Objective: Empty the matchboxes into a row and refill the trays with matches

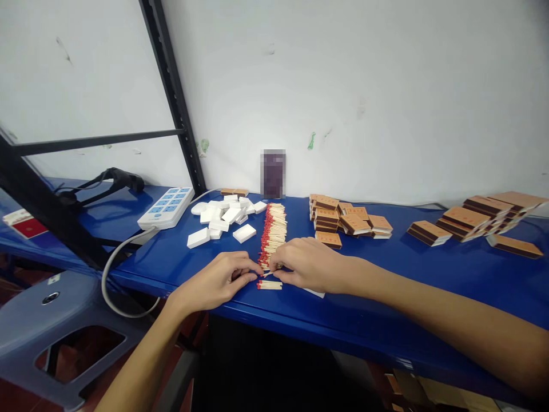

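A long row of red-headed matches (274,229) lies on the blue table, heads toward the left. Just in front of its near end is a small separate group of matches (271,285) lined up side by side. My right hand (311,264) pinches a match (268,273) between thumb and forefinger. From the left, my left hand (223,277) meets the red heads with its fingers curled and the thumb close to the forefinger; whatever is between its tips is too small to make out. Below my right hand a white piece (316,293) shows, mostly hidden.
White box trays (223,216) lie heaped to the left, near a power strip (167,207). Brown matchbox sleeves (328,216) are piled right of the matches, with more matchboxes (465,220) stacked farther right. A stool (26,315) stands left; a black shelf post (174,86) rises behind.
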A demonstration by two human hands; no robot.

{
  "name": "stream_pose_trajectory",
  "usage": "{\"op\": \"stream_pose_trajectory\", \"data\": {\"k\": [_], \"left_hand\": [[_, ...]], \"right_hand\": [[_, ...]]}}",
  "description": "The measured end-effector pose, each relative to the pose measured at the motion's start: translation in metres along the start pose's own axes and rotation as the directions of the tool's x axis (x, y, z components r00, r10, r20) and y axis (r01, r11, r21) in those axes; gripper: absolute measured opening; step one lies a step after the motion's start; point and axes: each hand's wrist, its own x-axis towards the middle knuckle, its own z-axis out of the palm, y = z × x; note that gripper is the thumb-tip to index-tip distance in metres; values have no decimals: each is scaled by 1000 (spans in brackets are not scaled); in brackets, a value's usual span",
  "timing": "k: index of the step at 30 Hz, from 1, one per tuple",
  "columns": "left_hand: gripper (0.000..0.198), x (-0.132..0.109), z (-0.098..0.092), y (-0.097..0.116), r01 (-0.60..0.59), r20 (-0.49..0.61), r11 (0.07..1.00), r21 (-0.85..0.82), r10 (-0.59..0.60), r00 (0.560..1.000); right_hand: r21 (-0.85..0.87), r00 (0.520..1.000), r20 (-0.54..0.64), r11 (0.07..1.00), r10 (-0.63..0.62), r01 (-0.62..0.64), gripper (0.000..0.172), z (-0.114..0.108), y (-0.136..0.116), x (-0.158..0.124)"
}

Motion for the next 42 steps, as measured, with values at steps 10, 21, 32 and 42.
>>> {"op": "stream_pose_trajectory", "data": {"k": [10, 21, 32, 42], "left_hand": [[28, 1, -2, 2, 2, 33, 1000, 18, -3, 999], [21, 19, -6, 10, 16, 36, 995, 94, -19, 999], [15, 11, -2, 12, 58, -15, 997, 42, -57, 998], [18, 8, 5, 6, 91, -72, 995, -46, -94, 993]], "right_hand": [[3, 999, -34, 999, -37, 37, 20, 3, 1, 1], [31, 999, -36, 1000, -4, 5, 21, 2, 4, 1], [107, 996, -58, 991, -70, 76, 20, 2, 8, 4], [90, 997, -70, 995, -43, 50, 16, 7, 9, 5]]}}
